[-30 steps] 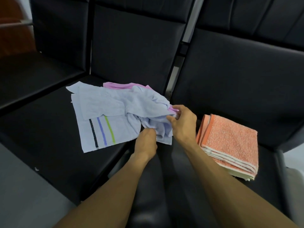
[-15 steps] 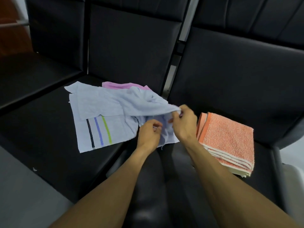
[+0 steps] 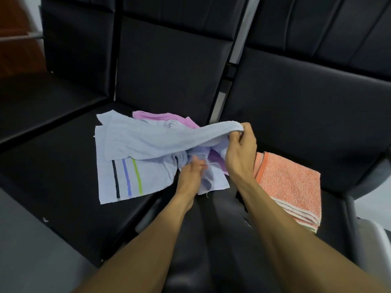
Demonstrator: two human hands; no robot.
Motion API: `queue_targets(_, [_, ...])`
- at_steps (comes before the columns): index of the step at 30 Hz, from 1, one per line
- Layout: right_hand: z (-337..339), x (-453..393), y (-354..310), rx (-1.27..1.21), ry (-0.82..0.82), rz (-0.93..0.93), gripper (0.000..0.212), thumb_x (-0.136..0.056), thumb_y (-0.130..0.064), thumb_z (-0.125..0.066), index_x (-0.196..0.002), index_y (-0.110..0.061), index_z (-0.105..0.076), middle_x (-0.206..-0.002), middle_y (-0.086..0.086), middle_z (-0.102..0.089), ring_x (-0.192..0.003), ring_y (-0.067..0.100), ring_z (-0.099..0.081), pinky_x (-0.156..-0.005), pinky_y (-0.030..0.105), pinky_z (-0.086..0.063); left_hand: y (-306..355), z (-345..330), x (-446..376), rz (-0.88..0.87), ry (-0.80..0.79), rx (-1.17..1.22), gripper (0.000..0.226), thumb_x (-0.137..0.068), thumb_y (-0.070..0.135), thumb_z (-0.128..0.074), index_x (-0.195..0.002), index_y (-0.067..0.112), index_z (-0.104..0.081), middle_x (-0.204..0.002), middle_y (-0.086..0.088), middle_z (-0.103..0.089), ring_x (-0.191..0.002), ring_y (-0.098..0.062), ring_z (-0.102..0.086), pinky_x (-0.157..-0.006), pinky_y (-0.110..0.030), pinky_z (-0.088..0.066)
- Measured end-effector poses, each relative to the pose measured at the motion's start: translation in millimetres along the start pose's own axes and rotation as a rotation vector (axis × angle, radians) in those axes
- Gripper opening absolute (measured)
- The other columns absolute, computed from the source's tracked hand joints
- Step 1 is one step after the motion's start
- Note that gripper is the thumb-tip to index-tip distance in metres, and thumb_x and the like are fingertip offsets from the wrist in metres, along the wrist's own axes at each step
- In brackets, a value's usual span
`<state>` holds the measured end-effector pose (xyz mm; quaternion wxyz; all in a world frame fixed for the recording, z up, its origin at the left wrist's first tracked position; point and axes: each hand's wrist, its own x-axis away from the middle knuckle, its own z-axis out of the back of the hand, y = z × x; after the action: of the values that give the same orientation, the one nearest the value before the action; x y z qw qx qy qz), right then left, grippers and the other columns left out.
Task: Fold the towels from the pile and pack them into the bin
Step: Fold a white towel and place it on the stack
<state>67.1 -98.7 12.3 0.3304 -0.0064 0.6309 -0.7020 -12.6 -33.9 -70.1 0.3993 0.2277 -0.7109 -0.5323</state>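
Observation:
A loose pile of towels lies on the middle black seat. On top is a light blue towel [image 3: 152,140]. My right hand [image 3: 240,149] pinches one end of it and holds that end raised above the pile. Under it lies a pale blue towel with black, blue and green stripes [image 3: 135,178], and a pink towel [image 3: 156,117] shows at the back and under the lifted cloth. My left hand [image 3: 191,173] grips bunched pale blue cloth at the pile's front edge; its fingertips are hidden in the folds. No bin is in view.
A folded stack of orange towels [image 3: 289,185] sits on the right black seat [image 3: 338,208]. The pile rests on the middle seat [image 3: 63,176], with tall black backrests behind. Grey floor [image 3: 25,250] lies at the lower left.
My right hand has lifted the end of the light blue towel up and to the right, stretching it over the pile. My left hand has pushed deeper into the cloth.

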Motion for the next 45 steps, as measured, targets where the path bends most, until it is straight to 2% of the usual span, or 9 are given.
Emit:
queue_targets(6, [-8, 5, 0, -0.129, -0.041, -0.281, 0.013, -0.098, -0.008, -0.042, -0.09, -0.003, -0.052, -0.08, 0.002, -0.047, -0.071, 0.01, -0.042, -0.063, 0.026, -0.037, 8, -1, 9, 0.054, 0.062, 0.515, 0.074, -0.095, 0.069, -0.032, -0.126, 0.01, -0.062, -0.117, -0.019, -0.071, -0.107, -0.031, -0.069, -0.099, -0.043, -0.053])
queue_targets(10, [-7, 9, 9, 0.018, -0.241, -0.376, 0.014, -0.098, -0.027, -0.052, -0.104, -0.015, -0.054, -0.089, -0.006, -0.057, -0.08, 0.009, -0.054, -0.065, 0.017, -0.04, 8, 0, 6, 0.093, 0.121, 0.56, 0.04, -0.102, 0.048, -0.05, -0.115, 0.012, -0.064, -0.109, -0.014, -0.072, -0.098, -0.03, -0.07, -0.09, -0.048, -0.058])
queue_targets(14, [-7, 18, 31, 0.489, -0.58, -0.219, 0.075, -0.074, -0.068, -0.064, -0.13, -0.019, -0.051, -0.116, 0.001, -0.059, -0.097, 0.015, -0.058, -0.073, 0.022, -0.043, 3, 8, -2, 0.105, 0.221, 0.413, 0.027, -0.102, 0.013, -0.053, -0.125, -0.001, -0.058, -0.104, -0.013, -0.067, -0.085, -0.027, -0.066, -0.077, -0.038, -0.056])
queue_targets(18, [-8, 23, 46, 0.698, -0.677, -0.18, 0.061, -0.08, -0.044, -0.078, -0.127, -0.016, -0.05, -0.11, 0.004, -0.063, -0.096, 0.022, -0.061, -0.076, 0.032, -0.049, 4, 9, -1, 0.076, 0.162, 0.509, 0.014, -0.102, 0.006, -0.049, -0.098, 0.005, -0.063, -0.088, -0.008, -0.067, -0.061, -0.011, -0.071, -0.05, -0.022, -0.054])
queue_targets(21, [-14, 21, 46, 0.57, -0.556, -0.165, 0.016, -0.093, -0.027, -0.066, -0.09, -0.012, -0.063, -0.081, 0.002, -0.064, -0.075, 0.02, -0.061, -0.055, 0.02, -0.04, 4, 8, -4, 0.084, 0.204, 0.455, 0.024, -0.104, 0.022, -0.053, -0.107, 0.001, -0.063, -0.094, -0.008, -0.067, -0.07, -0.015, -0.066, -0.052, -0.02, -0.053])
queue_targets(27, [-29, 7, 38, -0.028, -0.207, -0.475, 0.02, -0.096, -0.012, -0.049, -0.079, -0.01, -0.06, -0.071, -0.001, -0.058, -0.07, 0.017, -0.054, -0.062, 0.03, -0.047, -23, 26, -19, 0.017, 0.304, 0.301, 0.109, -0.06, 0.098, -0.048, -0.144, 0.028, -0.049, -0.141, 0.005, -0.058, -0.126, -0.016, -0.056, -0.109, -0.04, -0.044])
queue_targets(34, [-42, 2, 24, -0.679, -0.052, -0.669, 0.019, -0.092, -0.025, -0.058, -0.094, -0.008, -0.067, -0.09, 0.011, -0.065, -0.079, 0.019, -0.062, -0.067, 0.029, -0.05, -19, 33, -19, -0.027, 0.424, 0.171, 0.1, -0.075, 0.085, -0.032, -0.156, 0.027, -0.03, -0.158, 0.003, -0.038, -0.14, -0.022, -0.041, -0.119, -0.044, -0.032])
queue_targets(38, [-33, 5, 25, -0.273, -0.12, -0.476, 0.026, -0.086, -0.034, -0.069, -0.087, -0.014, -0.053, -0.073, -0.003, -0.054, -0.072, 0.017, -0.054, -0.059, 0.03, -0.045, -18, 43, -19, -0.112, 0.569, 0.096, 0.061, -0.107, 0.048, -0.031, -0.154, 0.01, -0.034, -0.158, -0.006, -0.038, -0.143, -0.026, -0.038, -0.119, -0.034, -0.027])
queue_targets(45, [-25, 32, 43, 1.012, -0.786, -0.077, 0.082, -0.068, -0.058, -0.083, -0.13, -0.015, -0.05, -0.126, 0.007, -0.041, -0.107, 0.029, -0.055, -0.084, 0.039, -0.046, -27, 70, -38, -0.134, 0.486, 0.07, 0.065, -0.104, 0.06, -0.022, -0.157, 0.023, -0.032, -0.161, 0.002, -0.034, -0.148, -0.019, -0.032, -0.123, -0.041, -0.025])
